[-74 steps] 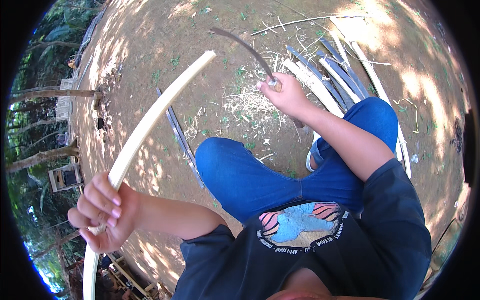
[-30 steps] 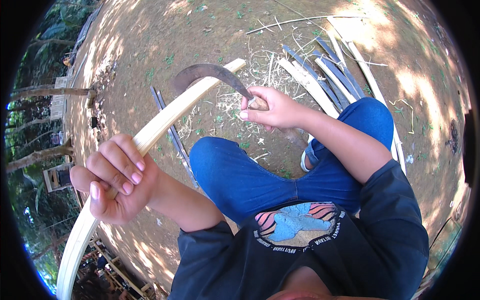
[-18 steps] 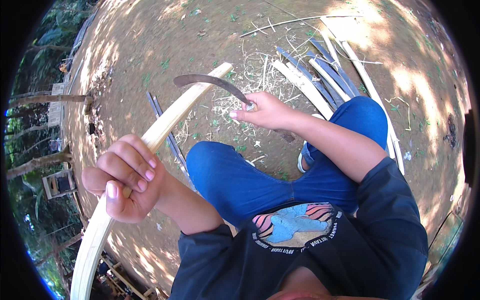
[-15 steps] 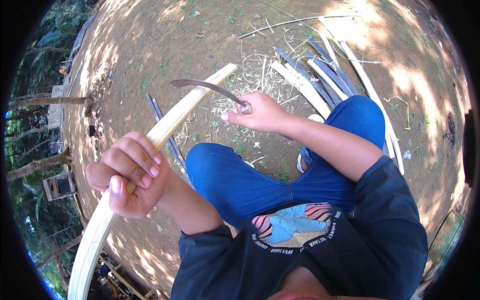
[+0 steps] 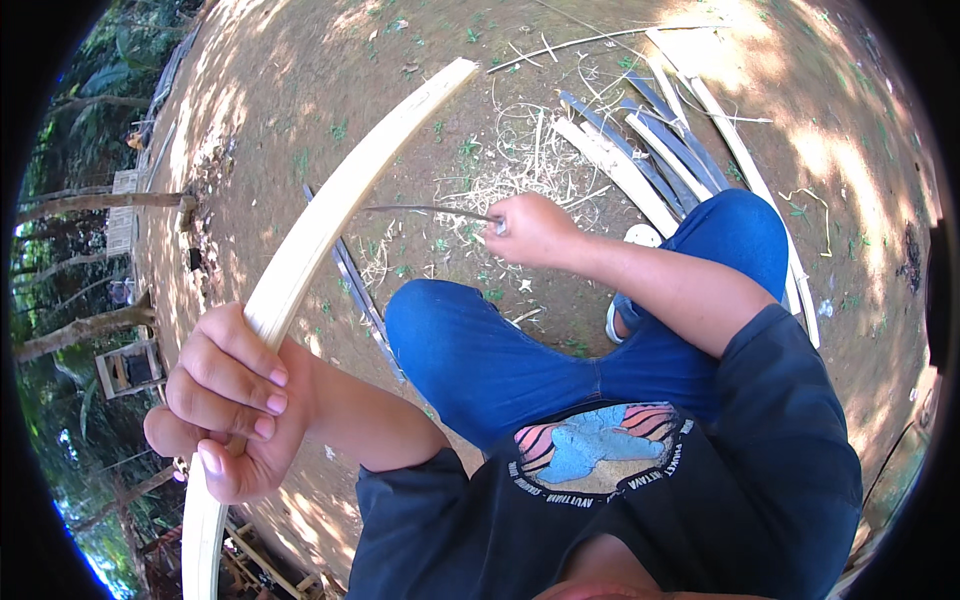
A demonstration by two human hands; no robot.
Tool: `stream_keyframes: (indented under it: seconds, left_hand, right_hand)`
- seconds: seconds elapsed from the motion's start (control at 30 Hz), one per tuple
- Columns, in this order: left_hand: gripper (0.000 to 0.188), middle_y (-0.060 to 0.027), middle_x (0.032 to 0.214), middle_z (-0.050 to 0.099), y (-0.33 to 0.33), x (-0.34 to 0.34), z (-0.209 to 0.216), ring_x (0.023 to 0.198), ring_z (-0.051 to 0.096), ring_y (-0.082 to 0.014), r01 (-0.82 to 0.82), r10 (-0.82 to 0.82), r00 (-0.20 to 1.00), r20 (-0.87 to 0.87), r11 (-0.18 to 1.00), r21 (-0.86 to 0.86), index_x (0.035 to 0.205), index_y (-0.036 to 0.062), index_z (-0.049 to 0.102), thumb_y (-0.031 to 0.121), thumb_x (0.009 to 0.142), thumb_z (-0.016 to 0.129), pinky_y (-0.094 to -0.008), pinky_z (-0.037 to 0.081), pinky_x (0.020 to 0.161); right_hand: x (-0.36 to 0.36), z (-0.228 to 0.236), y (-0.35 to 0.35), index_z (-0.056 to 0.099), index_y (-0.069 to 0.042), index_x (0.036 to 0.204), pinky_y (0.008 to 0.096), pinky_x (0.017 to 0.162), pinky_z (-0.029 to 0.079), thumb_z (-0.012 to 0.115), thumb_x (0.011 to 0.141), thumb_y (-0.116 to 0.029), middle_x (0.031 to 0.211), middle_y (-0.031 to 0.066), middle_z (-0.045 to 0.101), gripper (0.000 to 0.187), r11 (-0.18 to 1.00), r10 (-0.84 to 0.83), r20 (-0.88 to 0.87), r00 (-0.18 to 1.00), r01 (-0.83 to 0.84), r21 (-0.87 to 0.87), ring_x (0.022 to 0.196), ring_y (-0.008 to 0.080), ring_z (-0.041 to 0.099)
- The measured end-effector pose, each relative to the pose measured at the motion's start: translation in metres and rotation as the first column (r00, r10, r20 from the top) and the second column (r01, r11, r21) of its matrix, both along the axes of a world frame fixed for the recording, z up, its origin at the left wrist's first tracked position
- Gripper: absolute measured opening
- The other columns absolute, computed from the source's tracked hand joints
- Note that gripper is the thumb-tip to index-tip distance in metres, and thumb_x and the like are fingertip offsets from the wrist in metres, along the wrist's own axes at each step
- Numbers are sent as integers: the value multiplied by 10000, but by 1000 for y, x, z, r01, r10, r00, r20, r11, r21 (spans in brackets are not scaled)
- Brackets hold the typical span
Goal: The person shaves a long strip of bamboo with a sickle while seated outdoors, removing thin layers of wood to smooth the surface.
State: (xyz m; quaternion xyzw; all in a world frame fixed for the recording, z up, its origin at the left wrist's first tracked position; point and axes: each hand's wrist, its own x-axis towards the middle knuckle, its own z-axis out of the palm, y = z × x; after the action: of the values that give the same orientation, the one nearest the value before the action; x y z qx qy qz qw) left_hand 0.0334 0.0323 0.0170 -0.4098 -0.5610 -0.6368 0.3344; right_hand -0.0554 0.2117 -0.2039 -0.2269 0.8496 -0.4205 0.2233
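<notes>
My left hand [image 5: 235,395] is closed around a long pale wooden strip [image 5: 345,195], holding it raised and slanted, with its squared end pointing to the far side. In my right hand [image 5: 540,230] is a knife with a thin curved blade [image 5: 430,209], its handle mostly hidden in the fist. Seen nearly edge-on, the blade points left, and its tip is at the right edge of the strip. Whether it touches the strip I cannot tell. Below, thin pale shavings [image 5: 520,170] lie scattered on the ground.
Several pale strips [image 5: 618,172] and dark strips [image 5: 680,150] lie at the far right beside my bent knee [image 5: 735,225]. Another pair of dark strips [image 5: 352,275] lies beyond my left knee [image 5: 440,330]. Bare earth [image 5: 300,110] surrounds me, with trees and a wooden frame [image 5: 130,370] to the left.
My left hand has moved nearer and left, while the strip's far end has risen in view. The knife has left its place across the strip, dropping lower and turning edge-on.
</notes>
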Motion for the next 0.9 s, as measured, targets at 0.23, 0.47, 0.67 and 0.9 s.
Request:
stream_keyframes:
  seconds: [0.23, 0.47, 0.67, 0.9]
  left_hand:
    - [271, 25, 481, 426, -11, -8, -16, 417, 431, -105, -43, 44, 998, 46, 999, -10, 634, 154, 339, 161, 802, 551, -242, 372, 447]
    - [213, -8, 483, 459, -12, -13, -49, 427, 427, -118, -45, 33, 988, 152, 996, 80, 657, 136, 377, 149, 751, 568, -265, 381, 464]
    - [214, -12, 482, 444, 4, -28, -50, 417, 430, -119, -56, 40, 989, 144, 992, 111, 651, 136, 366, 131, 762, 549, -265, 389, 461]
    - [273, 53, 479, 431, 9, -8, -18, 422, 417, -65, 22, -29, 990, 141, 999, 48, 616, 188, 343, 194, 776, 564, -217, 350, 471]
  right_hand:
    - [-33, -51, 29, 689, 1, 924, 365, 608, 520, 688, 862, -405, 656, 97, 655, 411, 932, -349, 350, 869, 362, 29, 610, 207, 646]
    - [-8, 17, 7, 647, -12, 797, 391, 526, 470, 688, 871, -385, 589, 104, 613, 382, 967, -97, -47, 994, 83, -241, 542, 209, 627]
    - [31, 41, -8, 636, -27, 748, 414, 529, 457, 661, 852, -283, 590, 169, 590, 278, 892, -4, -180, 984, -78, -446, 538, 320, 600]
    - [-12, -16, 8, 635, -20, 756, 402, 543, 465, 633, 807, -197, 580, 151, 589, 184, 960, -132, 23, 991, 134, -244, 523, 284, 597]
